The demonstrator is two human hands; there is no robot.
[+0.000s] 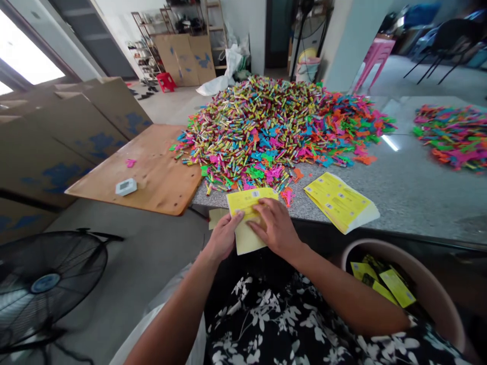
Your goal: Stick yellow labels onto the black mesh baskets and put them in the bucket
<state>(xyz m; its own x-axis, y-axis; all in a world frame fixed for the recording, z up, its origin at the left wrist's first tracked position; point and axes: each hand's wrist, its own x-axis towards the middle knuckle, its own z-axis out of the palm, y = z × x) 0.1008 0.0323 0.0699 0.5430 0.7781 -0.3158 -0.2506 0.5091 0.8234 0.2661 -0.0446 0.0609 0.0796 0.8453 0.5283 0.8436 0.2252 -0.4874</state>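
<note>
A yellow printed paper sheet (246, 199), pale on its lower part, is held in front of my body at the table's front edge. My left hand (222, 237) is closed on its left side, thumb on top and fingers behind. Over the right side of the paper, my right hand (279, 226) has its fingers bent, with thumb and fingertips on the surface. Just beyond lies a large heap of small striped tubes (243, 109) and bright plastic pieces (266, 154). To the right rests a stack of yellow printed sheets (338, 200).
A wooden board (163, 177) on the left bears a small white device (126, 187). At lower right stands a round bin (437, 304) with yellow printed packets inside. A fan (45, 284) and cardboard boxes (76, 126) are on the left. Another colourful pile (452, 134) lies far right.
</note>
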